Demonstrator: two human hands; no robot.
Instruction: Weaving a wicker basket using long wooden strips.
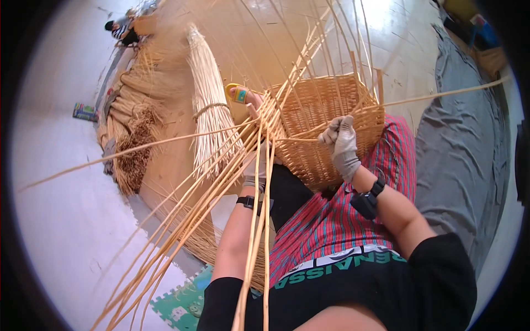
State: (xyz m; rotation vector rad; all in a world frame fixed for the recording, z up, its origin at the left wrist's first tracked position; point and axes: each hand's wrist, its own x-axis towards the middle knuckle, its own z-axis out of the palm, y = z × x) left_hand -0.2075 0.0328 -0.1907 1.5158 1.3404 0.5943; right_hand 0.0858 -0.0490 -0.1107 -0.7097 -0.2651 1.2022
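Centre frame, the half-woven wicker basket (323, 129) rests on the lap; right hand (343, 144), gloved, clenches a thin cane strand (441, 94) at its rim. Left hand (255, 168) sits behind the long loose canes (221, 187), grip hidden, can't tell. Looks light, springy, snappable: hold near the weave. Small colourful flat package (85, 112) far left
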